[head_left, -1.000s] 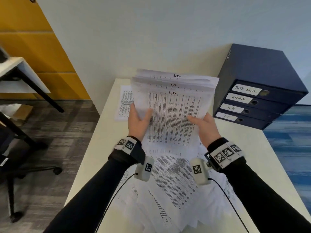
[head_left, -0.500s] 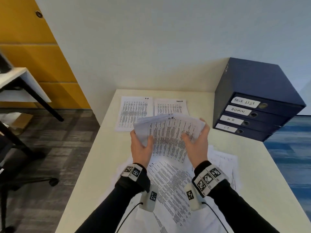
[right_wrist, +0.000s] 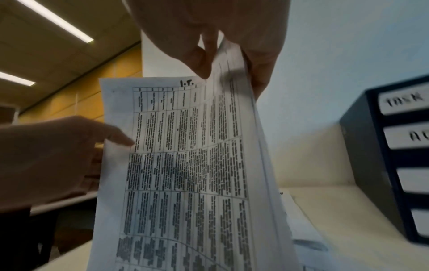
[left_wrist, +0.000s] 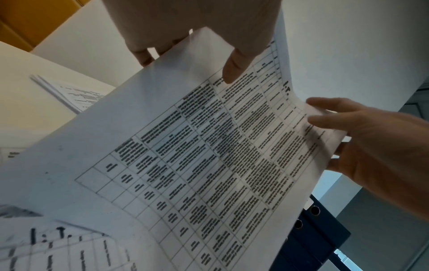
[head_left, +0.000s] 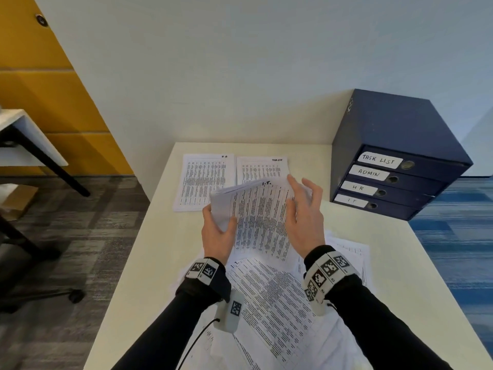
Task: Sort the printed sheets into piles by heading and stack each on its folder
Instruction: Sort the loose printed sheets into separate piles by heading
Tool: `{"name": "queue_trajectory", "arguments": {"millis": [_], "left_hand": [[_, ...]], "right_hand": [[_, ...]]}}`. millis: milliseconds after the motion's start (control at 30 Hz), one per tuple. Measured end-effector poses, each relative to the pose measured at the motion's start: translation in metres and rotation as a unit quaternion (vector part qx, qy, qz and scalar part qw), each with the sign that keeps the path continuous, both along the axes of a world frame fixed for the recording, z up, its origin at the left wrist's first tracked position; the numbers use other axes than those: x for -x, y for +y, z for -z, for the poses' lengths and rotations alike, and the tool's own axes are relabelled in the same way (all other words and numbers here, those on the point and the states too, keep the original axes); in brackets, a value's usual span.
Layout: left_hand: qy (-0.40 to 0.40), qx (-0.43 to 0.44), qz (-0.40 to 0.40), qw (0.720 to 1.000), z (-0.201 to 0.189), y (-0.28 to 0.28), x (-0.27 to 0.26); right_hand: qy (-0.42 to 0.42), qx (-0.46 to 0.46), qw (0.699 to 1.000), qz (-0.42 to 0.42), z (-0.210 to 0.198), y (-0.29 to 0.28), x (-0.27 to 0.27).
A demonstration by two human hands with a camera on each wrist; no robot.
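Sheets (head_left: pixel 256 214) between both raised hands

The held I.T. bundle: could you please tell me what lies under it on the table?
Under the I.T. bundle lie loose printed sheets, overlapping on the table. One shows an I.T. heading; the others' headings are covered.
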State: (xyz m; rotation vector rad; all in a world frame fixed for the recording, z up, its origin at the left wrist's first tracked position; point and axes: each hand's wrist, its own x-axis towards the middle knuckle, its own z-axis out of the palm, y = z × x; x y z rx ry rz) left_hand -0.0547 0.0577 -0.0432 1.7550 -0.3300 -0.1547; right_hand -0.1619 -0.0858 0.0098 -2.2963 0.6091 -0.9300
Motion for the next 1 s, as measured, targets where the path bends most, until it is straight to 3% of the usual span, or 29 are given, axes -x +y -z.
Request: {"name": "queue_trajectory", "arguments": {"millis": [67, 167, 233, 300, 367, 467, 600, 667, 733, 767, 867, 1000], "left_hand": [[0.020, -0.010, 0.017, 1.000, 0.007, 0.001, -0.001], [0.052, -0.032, 0.033, 0.998, 0.020, 0.002, -0.005], [0.062, -0.042, 0.045, 0.996, 0.022, 0.001, -0.008], [0.064, -0.037, 0.057, 0.996, 0.014, -0.003, -0.007], [0.065, -0.051, 0.067, 0.994, 0.003, -0.012, -0.006], [0.078, -0.073, 0.087, 0.990, -0.001, -0.035, -0.005], [0.103, -0.096, 0.134, 0.981, -0.003, -0.079, 0.019], [0.104, -0.151, 0.177, 0.967, 0.002, -0.101, 0.039], [0.050, -0.252, 0.242, 0.935, 0.016, -0.121, 0.060], [-0.001, -0.317, 0.280, 0.906, 0.026, -0.131, 0.072], [-0.197, -0.482, 0.337, 0.784, 0.058, -0.155, 0.103], [-0.332, -0.513, 0.467, 0.640, 0.087, -0.174, 0.139]], "right_hand": [[-0.067, -0.086, 0.994, 0.000, 0.001, -0.001, 0.000], [-0.151, -0.265, 0.952, 0.031, 0.012, -0.005, 0.004], [-0.125, -0.393, 0.911, 0.030, 0.027, -0.009, 0.009], [-0.021, -0.468, 0.883, 0.009, 0.046, -0.011, 0.017], [0.056, -0.490, 0.870, 0.017, 0.061, -0.012, 0.023], [0.066, -0.512, 0.854, 0.060, 0.071, -0.020, 0.030], [0.121, -0.433, 0.884, 0.131, 0.073, -0.052, 0.061], [0.153, -0.401, 0.887, 0.172, 0.077, -0.072, 0.090], [0.203, -0.386, 0.878, 0.198, 0.088, -0.089, 0.122], [0.233, -0.388, 0.867, 0.211, 0.092, -0.095, 0.138], [0.297, -0.394, 0.834, 0.247, 0.102, -0.108, 0.189], [0.340, -0.383, 0.793, 0.329, 0.106, -0.133, 0.249]]}}
